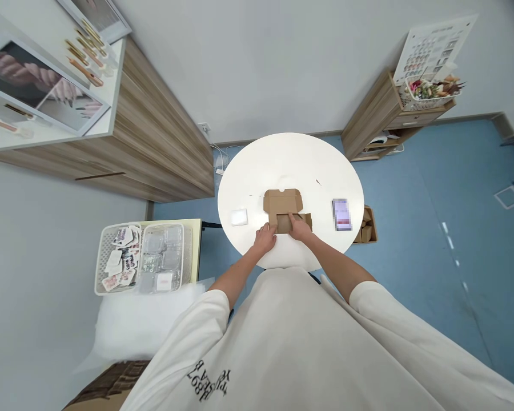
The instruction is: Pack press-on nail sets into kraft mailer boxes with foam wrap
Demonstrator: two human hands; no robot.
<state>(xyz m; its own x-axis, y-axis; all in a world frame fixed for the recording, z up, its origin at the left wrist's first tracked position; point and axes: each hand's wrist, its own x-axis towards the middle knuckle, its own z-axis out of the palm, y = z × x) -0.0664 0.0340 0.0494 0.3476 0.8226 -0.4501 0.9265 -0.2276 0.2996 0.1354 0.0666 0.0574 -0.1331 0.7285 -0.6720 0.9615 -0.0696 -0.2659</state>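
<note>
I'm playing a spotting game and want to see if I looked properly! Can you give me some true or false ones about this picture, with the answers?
1. Both hands are touching the cardboard box. True.
2. The phone is on the left side of the table. False: it is on the right side.
3. The box's lid is open. True.
4. The floor is red. False: it is blue.
5. The flowers are on the floor. False: they are in a basket on top of the wooden cabinet on the right.
6. The table is white. True.
</note>
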